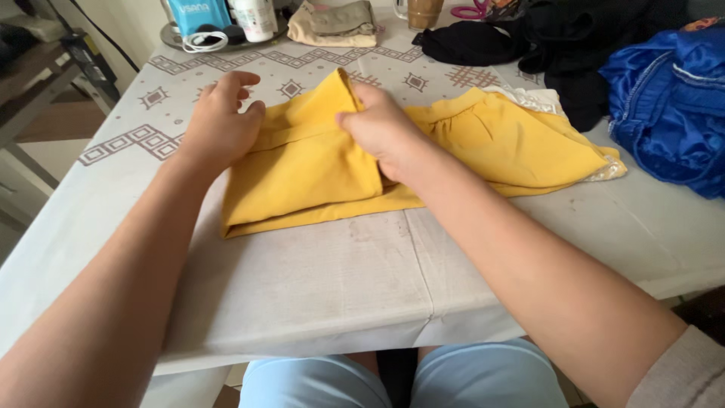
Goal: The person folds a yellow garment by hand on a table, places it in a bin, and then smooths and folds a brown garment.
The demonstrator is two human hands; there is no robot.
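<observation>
The yellow garment point(423, 151) lies mid-table on the patterned tablecloth point(317, 264), partly folded. The right hand point(381, 128) pinches the raised fold, fingers closed on cloth. The left hand point(219, 121) rests on the garment's left edge, fingers loosely curled, gripping nothing. Judgement: a clean fold needs edges aligned and the left hand pressing flat.

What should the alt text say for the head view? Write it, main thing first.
Two bare hands fold a yellow garment on a white-clothed table: the left hand presses its edge flat, the right hand pinches a fold. Blue and black clothes lie at right.
</observation>
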